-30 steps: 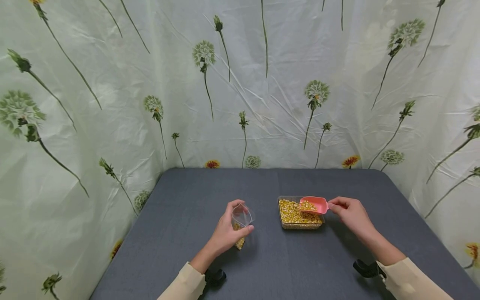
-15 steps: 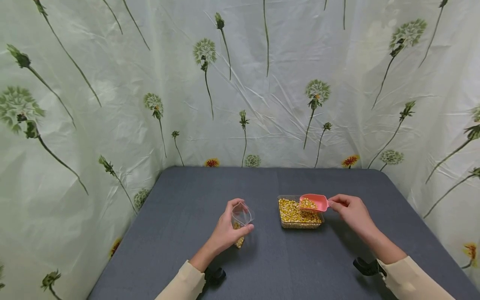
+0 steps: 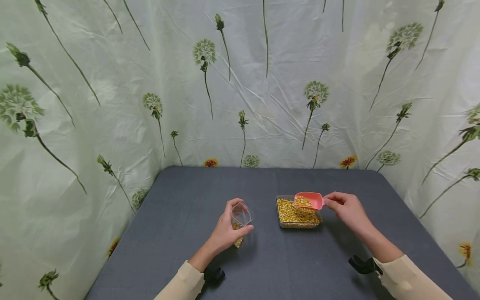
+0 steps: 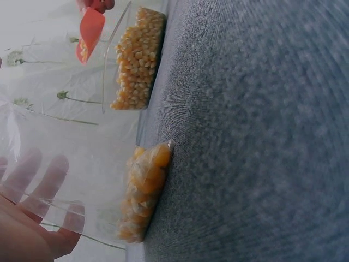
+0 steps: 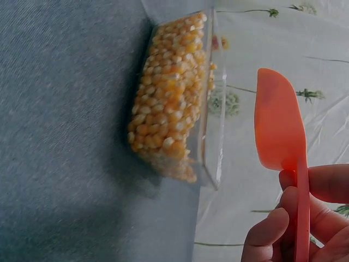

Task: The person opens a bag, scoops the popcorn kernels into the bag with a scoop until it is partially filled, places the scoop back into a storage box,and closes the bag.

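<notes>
My left hand (image 3: 224, 233) grips a clear plastic bag (image 4: 82, 158) around its upper part, keeping the mouth spread wide. Corn kernels (image 4: 144, 191) fill the bottom of the bag, which is right at the tabletop. In my right hand (image 3: 348, 212) the handle of a coral-pink scoop (image 3: 314, 201) is pinched between thumb and fingers. The scoop carries kernels in its front half and hangs above the rim of a clear rectangular container (image 3: 300, 225). That container is filled with yellow corn kernels (image 5: 169, 98) and stands to the right of the bag.
A dark grey cloth-covered table (image 3: 187, 200) lies beneath everything. Behind it hangs a pale curtain (image 3: 277, 104) printed with dandelions. Black straps with a camera mount (image 3: 363, 264) sit at both wrists.
The scoop, loaded with kernels, has risen slightly out of the container and shifted a little left with my right hand. My left hand and the bag have stayed nearly still.
</notes>
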`<state>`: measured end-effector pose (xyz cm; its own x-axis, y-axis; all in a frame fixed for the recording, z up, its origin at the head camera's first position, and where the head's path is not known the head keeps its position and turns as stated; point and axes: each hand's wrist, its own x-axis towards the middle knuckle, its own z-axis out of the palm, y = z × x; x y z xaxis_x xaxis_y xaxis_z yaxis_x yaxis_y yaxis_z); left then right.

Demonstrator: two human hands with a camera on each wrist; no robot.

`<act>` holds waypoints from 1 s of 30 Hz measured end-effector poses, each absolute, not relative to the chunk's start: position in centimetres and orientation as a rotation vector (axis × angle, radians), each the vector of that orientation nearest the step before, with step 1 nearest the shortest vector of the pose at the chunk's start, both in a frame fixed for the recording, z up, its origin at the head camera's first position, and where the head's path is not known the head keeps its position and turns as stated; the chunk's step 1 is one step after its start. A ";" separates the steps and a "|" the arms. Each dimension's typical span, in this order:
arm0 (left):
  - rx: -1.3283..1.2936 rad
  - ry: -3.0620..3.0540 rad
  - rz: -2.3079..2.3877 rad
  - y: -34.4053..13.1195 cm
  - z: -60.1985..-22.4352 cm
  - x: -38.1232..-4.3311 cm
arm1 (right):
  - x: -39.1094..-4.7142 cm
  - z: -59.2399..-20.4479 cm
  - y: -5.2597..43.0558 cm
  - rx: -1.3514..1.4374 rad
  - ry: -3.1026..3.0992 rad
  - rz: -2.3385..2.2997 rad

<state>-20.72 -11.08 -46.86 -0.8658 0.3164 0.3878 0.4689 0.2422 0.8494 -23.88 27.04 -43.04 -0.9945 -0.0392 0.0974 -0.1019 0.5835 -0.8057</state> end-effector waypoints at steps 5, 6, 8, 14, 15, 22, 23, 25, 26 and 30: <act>-0.725 -2.383 -1.719 -11.1 -46.8 -20.6 | -24.0 -42.7 26.4 0.143 -2.719 1.426; -0.722 -2.386 -1.720 -11.1 -46.8 -20.6 | -23.9 -42.6 26.3 0.145 -2.715 1.438; -0.719 -2.386 -1.721 -11.1 -46.7 -20.5 | -23.9 -42.4 26.0 0.158 -2.705 1.454; -0.715 -2.396 -1.726 -11.1 -47.1 -20.9 | -23.8 -41.7 25.1 0.192 -2.684 1.509; -0.711 -2.400 -1.725 -11.1 -47.4 -21.1 | -23.8 -41.5 24.9 0.194 -2.680 1.518; -0.695 -2.403 -1.722 -11.4 -49.9 -22.6 | -23.5 -41.1 23.5 0.234 -2.666 1.578; -0.700 -2.400 -1.723 -11.5 -50.0 -22.7 | -23.5 -41.0 23.2 0.244 -2.665 1.583; -0.712 -2.396 -1.717 -11.6 -50.2 -22.7 | -23.4 -40.9 22.7 0.259 -2.662 1.601; -0.720 -2.394 -1.710 -11.6 -50.2 -22.7 | -23.4 -40.8 22.5 0.265 -2.663 1.609; -0.735 -2.398 -1.681 -11.7 -50.3 -22.6 | -23.3 -40.4 21.6 0.277 -2.661 1.650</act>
<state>-22.62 -11.66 -50.25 -0.8745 0.3177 0.3665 0.4528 0.2642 0.8516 -23.27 21.58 -40.40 -0.9845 -0.1498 0.0911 -0.1482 0.4334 -0.8889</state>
